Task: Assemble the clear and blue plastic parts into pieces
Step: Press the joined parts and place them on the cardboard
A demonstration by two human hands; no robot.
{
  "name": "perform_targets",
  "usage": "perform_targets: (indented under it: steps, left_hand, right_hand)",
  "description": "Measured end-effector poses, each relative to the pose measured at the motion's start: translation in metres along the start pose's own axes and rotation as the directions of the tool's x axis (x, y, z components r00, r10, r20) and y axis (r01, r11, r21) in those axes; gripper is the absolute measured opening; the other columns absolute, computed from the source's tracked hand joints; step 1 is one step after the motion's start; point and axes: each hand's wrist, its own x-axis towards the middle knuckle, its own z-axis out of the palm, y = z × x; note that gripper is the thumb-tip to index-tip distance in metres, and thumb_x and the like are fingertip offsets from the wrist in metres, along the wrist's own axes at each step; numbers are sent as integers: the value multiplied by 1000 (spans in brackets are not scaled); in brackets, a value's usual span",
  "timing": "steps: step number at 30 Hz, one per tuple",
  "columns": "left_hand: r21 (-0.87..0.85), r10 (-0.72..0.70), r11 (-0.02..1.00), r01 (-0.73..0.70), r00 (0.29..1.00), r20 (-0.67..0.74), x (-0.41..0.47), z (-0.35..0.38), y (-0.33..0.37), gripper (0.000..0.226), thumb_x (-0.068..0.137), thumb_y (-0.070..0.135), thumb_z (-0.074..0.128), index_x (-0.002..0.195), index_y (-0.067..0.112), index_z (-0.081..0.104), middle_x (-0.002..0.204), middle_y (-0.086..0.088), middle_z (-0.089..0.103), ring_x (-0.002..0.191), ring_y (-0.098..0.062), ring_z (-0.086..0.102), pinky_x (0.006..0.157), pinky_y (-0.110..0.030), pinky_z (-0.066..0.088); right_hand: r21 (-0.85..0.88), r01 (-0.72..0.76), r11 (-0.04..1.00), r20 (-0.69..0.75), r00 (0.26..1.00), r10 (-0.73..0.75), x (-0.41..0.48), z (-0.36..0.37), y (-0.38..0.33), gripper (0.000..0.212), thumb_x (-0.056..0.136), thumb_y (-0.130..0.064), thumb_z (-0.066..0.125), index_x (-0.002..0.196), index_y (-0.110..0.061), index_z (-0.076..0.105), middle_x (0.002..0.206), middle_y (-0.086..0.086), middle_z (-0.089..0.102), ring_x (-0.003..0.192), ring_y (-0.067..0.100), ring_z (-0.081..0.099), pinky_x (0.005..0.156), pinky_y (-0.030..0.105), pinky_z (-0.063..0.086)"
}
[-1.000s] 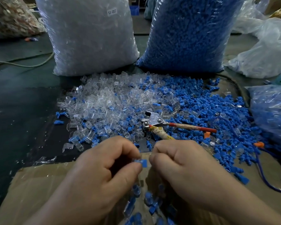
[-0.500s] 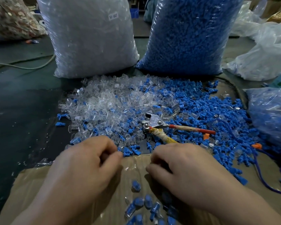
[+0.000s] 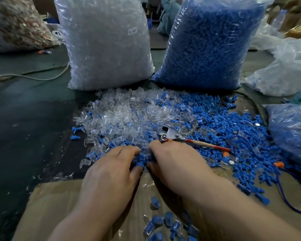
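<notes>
Far to the left, a sack of brownish scraps [image 3: 16, 26] leans on the dark table [image 3: 24, 136]. A pale cable [image 3: 33, 77] runs across the surface toward a tall clear-parts bag [image 3: 102, 49] whose small label [image 3: 132, 30] reads SJ 017. Nearer than that bag spreads the pile of clear parts [image 3: 122, 117], with some blue ones mixed in. At its near edge the left hand [image 3: 109, 173] lies palm down, its wrist over a sheet of cardboard [image 3: 56, 206]. Its fingers and thumb bend down around a clump of blue pieces, but the fingertips are hidden, so it cannot be told whether they pinch one. Just beside it, the right hand [image 3: 175, 164] reaches into the same spot, its fingertips likewise buried, so its hold cannot be told either. Between the forearms, on the near cardboard, lie several assembled pieces [image 3: 156, 221], blue inside clear. Just beyond the right hand's knuckles rest metal pliers [image 3: 170, 134], their red handle pointing right. Behind them stands the blue-parts bag [image 3: 207, 46], and loose blue parts [image 3: 224, 129] spread to the right of the pliers. Rightmost, a smaller plastic bag [image 3: 292, 129] holds blue and clear pieces, with crumpled white bags [image 3: 285, 72] farther back.
</notes>
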Motion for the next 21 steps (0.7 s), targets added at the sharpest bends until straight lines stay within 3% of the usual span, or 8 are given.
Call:
perform_targets:
  steps: [2,7,10,13,15,17,19,21]
  left_hand:
    - [-48,14,999,-16,999,-33,0,2,0,32,84,39,72,114,35,65,103,16,65,92,-11,64,75,-28,46]
    - [-51,34,998,-38,997,-74,0,6,0,19,84,31,72,103,33,68,92,16,64,81,-9,62,66,-24,41]
    - [-71,16,997,-23,994,-105,-2,5,2,22,86,34,68,108,33,68,98,17,65,85,-9,63,68,-23,40]
    - [-129,-3,992,-12,993,-115,-3,5,3,31,88,41,60,119,37,62,105,22,57,90,-3,57,74,-24,42]
    - [-179,19,983,-40,993,-116,-4,4,4,37,87,46,54,122,39,59,103,25,51,87,2,54,74,-22,44]
    - [-258,43,963,-77,990,-135,-5,2,6,38,86,45,54,123,36,62,101,26,51,91,6,53,72,-13,41]
    - [-326,49,940,-100,986,-160,-5,2,7,36,88,36,60,123,33,64,104,28,54,100,11,51,77,-6,41]
    - [-414,43,904,-106,986,-159,-5,3,8,35,89,32,61,124,36,65,107,30,59,104,14,52,85,1,35]
  right_hand:
    - [15,-2,1000,-39,999,3,-2,4,4,22,92,-21,54,90,-29,34,69,-10,40,69,23,49,55,36,35]
    - [117,-26,993,-75,997,35,-7,1,10,11,93,-18,51,97,-27,45,89,-4,61,81,23,58,61,35,40]
    - [224,-54,973,-75,995,72,-10,-2,13,4,96,-30,51,100,-28,52,89,-7,61,79,14,57,66,36,47]
    - [430,-103,897,-61,988,143,-13,-3,17,6,97,-39,54,101,-34,55,76,-11,61,65,4,56,52,20,40]
    - [616,-145,774,12,985,175,-16,-5,18,4,97,-38,55,100,-37,57,71,-9,65,59,2,61,52,24,49]
    - [816,-207,540,149,977,150,-20,-8,15,6,99,-33,54,96,-36,58,66,-4,68,52,10,64,53,33,58]
    - [908,-227,351,207,974,94,-23,-12,14,10,99,-27,54,94,-33,61,63,3,67,51,18,62,50,33,56]
    - [945,-199,259,191,980,54,-25,-15,14,10,99,-22,54,96,-26,63,65,6,66,50,20,58,46,28,51]
